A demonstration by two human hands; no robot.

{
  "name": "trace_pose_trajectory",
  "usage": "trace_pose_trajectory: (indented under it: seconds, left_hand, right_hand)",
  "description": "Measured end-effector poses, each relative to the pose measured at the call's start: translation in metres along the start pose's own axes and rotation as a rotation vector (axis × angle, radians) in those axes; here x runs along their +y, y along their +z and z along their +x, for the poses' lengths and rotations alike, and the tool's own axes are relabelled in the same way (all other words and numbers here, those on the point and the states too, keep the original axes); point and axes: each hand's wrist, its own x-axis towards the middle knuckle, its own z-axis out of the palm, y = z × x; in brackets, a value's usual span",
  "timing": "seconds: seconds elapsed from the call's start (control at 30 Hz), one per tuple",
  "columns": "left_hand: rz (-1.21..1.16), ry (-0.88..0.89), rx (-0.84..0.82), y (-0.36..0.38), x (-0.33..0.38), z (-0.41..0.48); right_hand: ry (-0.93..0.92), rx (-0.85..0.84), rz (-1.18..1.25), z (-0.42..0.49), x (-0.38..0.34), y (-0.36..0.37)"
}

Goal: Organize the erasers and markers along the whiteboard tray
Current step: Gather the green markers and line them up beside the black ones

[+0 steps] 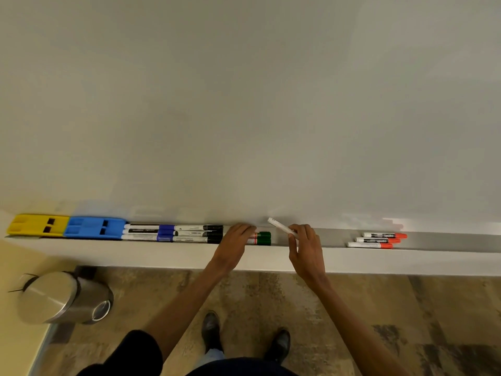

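Markers and erasers lie in a row along the whiteboard tray point(447, 241), which runs below the whiteboard point(244, 104). At the tray's left end sits a yellow eraser point(38, 225), and a blue eraser point(95, 227) touches its right side. Just right of the blue eraser lie three blue-capped markers point(147, 233), stacked front to back, followed end to end by three black-capped markers point(199, 233). Next come green-capped markers point(261, 238), two caps showing, their barrels partly hidden.

Over those barrels rests the left hand point(233, 246), palm down, fingers laid on the markers; whether its grip is closed around any of them I cannot tell. The right hand point(305, 248) is raised just beside it to the right, its grip pinched on the lower end of a white marker point(282, 227) that tilts up and to the left above the tray, near the board. Its cap is hidden by the fingers.

Well apart toward the tray's right end lie three red-capped markers point(379, 240), caps pointing right, staggered. On the floor below the left end stands a metal bin point(65, 297). Two dark shoes point(211, 329) show at the bottom.
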Motion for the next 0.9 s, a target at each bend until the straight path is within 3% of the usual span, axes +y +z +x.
trace_pose_trajectory:
  seconds: [0.33, 0.9]
  left_hand:
    - [0.093, -0.142, 0.213, -0.044, -0.031, -0.027]
    - [0.131, -0.227, 0.236, -0.062, -0.060, -0.064]
  right_hand:
    - [-0.148, -0.014, -0.137, 0.020, -0.043, 0.032]
    - [-0.175, -0.047, -0.184, 0.016, -0.075, 0.068]
